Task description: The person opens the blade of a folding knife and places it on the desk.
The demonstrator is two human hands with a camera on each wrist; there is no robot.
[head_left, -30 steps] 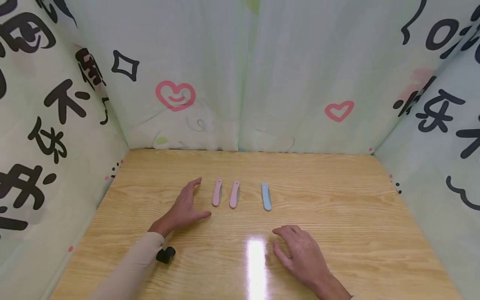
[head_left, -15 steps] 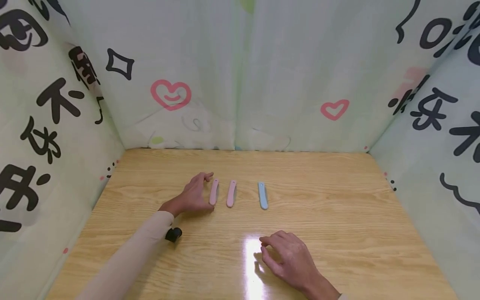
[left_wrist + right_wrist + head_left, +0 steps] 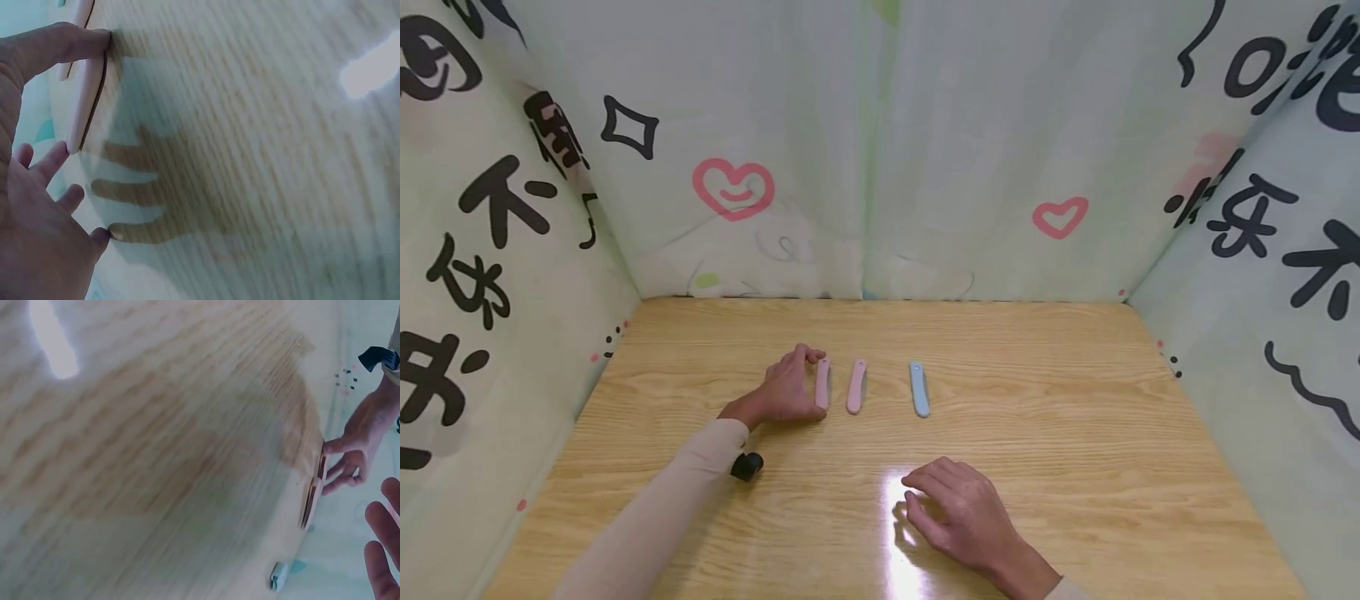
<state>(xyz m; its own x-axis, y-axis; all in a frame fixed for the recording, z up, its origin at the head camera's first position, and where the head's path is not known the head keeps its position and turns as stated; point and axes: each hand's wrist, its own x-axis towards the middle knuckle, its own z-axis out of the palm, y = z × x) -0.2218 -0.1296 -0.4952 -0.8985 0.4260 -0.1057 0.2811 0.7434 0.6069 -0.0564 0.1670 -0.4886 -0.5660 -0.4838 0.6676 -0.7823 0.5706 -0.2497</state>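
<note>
Three slim pieces that look like folded folding knives lie in a row on the wooden table. The leftmost pink folding knife [image 3: 823, 385] is between the thumb and fingertips of my left hand [image 3: 788, 388], which pinches it by its near and far ends. In the left wrist view, the thumb and a fingertip touch that pink knife [image 3: 90, 94], and other fingers spread loosely. Just right of it lies the second pink folding knife [image 3: 856, 387], then a blue one [image 3: 919, 389] farther right. My right hand [image 3: 958, 512] hovers nearer, fingers loosely bent, holding nothing.
The wooden table [image 3: 1075, 417] ends at a pale printed curtain [image 3: 970, 150] behind and on both sides. A black wrist-worn device [image 3: 747, 467] juts from below the left sleeve. Bright glare [image 3: 904, 550] lies on the table beside the right hand.
My left hand has moved right and closed its thumb and fingers onto the leftmost pink folding knife. My right hand has shifted slightly left and nearer. The view has turned slightly right.
</note>
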